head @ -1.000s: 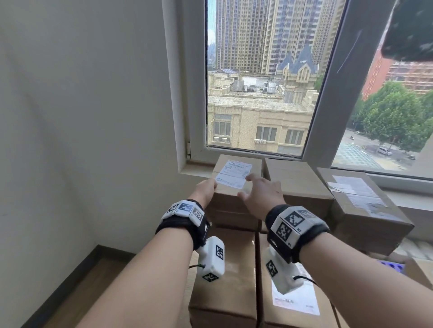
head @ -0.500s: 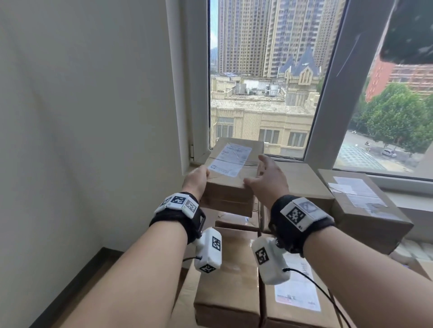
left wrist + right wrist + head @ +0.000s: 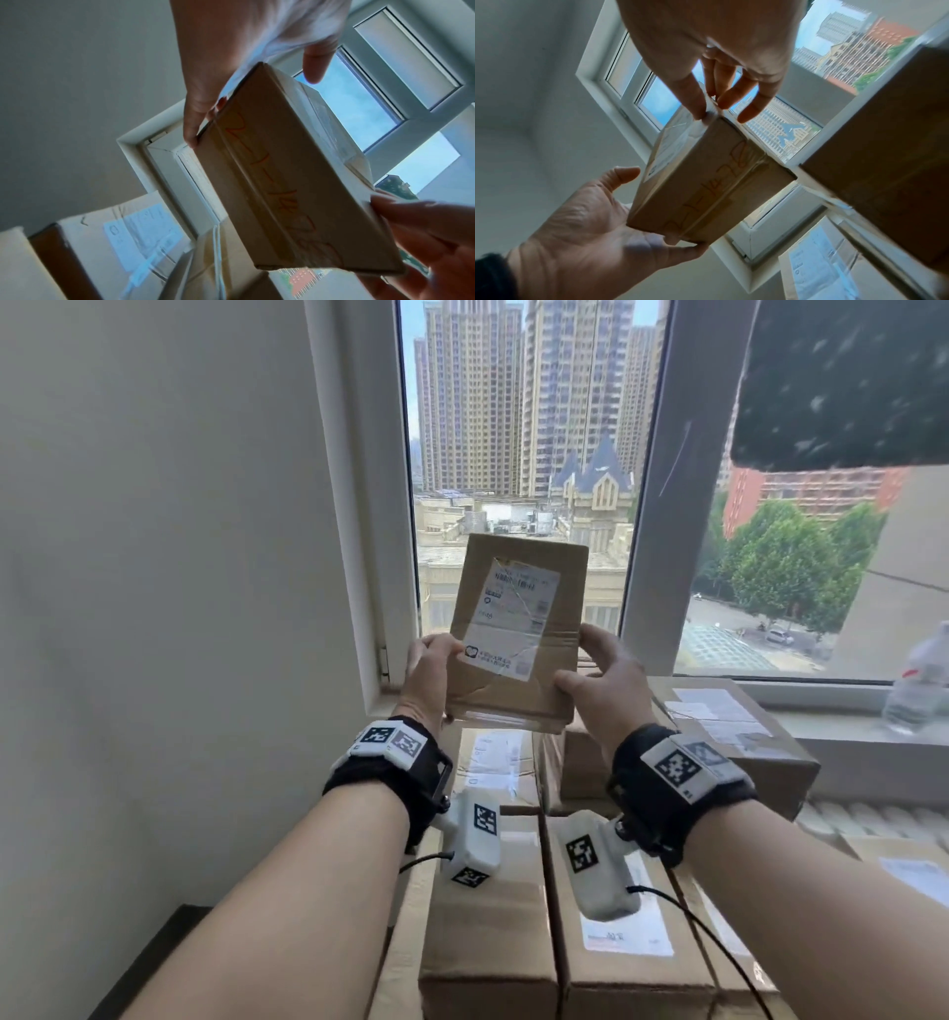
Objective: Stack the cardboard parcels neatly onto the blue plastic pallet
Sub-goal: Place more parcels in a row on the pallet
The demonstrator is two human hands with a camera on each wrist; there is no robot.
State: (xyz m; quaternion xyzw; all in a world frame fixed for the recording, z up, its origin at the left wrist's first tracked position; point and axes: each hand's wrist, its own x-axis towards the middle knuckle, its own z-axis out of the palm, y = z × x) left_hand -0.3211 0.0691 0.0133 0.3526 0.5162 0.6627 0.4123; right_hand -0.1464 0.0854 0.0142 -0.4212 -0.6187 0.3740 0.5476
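I am in the corner of a room, a plain pale wall (image 3: 169, 557) on my left and a tall window (image 3: 518, 454) ahead that looks out on high-rise blocks and trees. Nearest me, below my forearms, stacked cardboard parcels (image 3: 488, 932) stand side by side, several with white shipping labels on top, and more of them reach back toward the window sill (image 3: 847, 706). Above that stack I hold one small parcel (image 3: 518, 629) in the air, tilted so its labelled face is toward me and its far edge is raised against the window. My left hand (image 3: 429, 672) grips its lower left edge, thumb on the labelled face and fingers behind it. My right hand (image 3: 603, 683) grips the lower right edge the same way, thumb in front and fingers curled round the back. Both wrist views show the parcel's narrow taped side (image 3: 290, 182) with orange handwriting along it, clamped between the two hands. Farther off on the right, a clear plastic bottle (image 3: 919, 680) stands on the sill. The blue pallet is nowhere in these views.
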